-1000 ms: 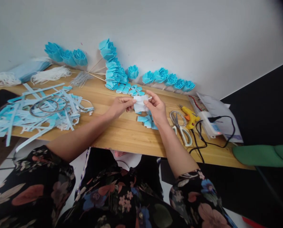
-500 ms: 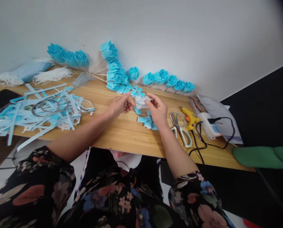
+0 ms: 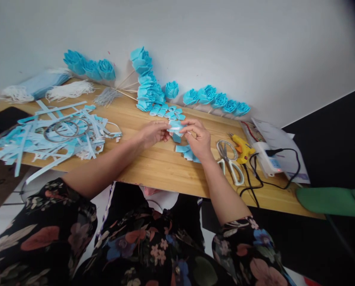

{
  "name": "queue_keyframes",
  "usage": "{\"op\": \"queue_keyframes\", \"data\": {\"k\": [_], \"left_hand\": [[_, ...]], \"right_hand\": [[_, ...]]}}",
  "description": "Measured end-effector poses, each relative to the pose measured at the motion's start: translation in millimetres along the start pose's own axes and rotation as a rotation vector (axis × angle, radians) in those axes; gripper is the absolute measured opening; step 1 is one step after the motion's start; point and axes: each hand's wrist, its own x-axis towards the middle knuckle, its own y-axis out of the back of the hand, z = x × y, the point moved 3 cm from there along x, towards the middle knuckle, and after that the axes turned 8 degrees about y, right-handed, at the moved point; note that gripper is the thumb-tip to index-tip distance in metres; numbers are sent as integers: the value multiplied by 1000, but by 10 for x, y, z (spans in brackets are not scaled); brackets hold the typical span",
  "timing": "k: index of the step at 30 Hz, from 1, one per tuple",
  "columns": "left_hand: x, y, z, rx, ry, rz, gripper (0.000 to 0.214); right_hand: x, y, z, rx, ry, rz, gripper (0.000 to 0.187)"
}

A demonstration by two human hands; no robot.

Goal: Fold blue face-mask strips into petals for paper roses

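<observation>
Blue, thin and soft-looking, the small piece (image 3: 175, 125) sits between my hands over the middle of the wooden table (image 3: 147, 167), a white band showing along its near side. My left hand (image 3: 157, 133) has its fingertips brought together at the left edge; my right hand (image 3: 198, 137) is curved, thumb and fingers pinched at the right edge, the palm otherwise loose. I take the step to be turning or rolling that edge, though my fingertips hide whether it is folded over. To do it well, I'd pull evenly from both sides, roll rather than press, and let the fingertips guide it, since cloth like this probably creases easily. Both ends ought to turn by the same amount, and the curled pieces (image 3: 165, 111) just beyond make a handy pattern to match. I should also mind the flat pieces (image 3: 187, 152) lying near my right wrist, so my sleeve or forearm doesn't drag them toward the scissors (image 3: 233, 169) beside them.
</observation>
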Motion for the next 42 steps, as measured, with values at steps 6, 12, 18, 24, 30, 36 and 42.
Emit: {"op": "queue_keyframes", "data": {"k": [6, 12, 18, 24, 30, 36, 42], "left_hand": [[4, 0, 21, -22, -129, 29, 17], [-6, -4, 18, 76, -229, 88, 20], [-13, -7, 21, 269, -251, 162, 25], [-33, -8, 75, 340, -234, 165, 25], [-39, 10, 133, 428, -251, 163, 31], [-59, -20, 102, 299, -161, 100, 30], [-49, -40, 46, 324, -115, 95, 30]], "right_hand": [[-20, 7, 157, 185, -258, 159, 39], [-46, -105, 213, 305, -369, 9, 66], [-60, -114, 278, 324, -381, -15, 74], [-46, -79, 291, 341, -379, -19, 71], [-35, -58, 295, 366, -392, -45, 72], [-38, -30, 313, 410, -415, -1, 71], [-57, -77, 273, 480, -499, 5, 74]]}}
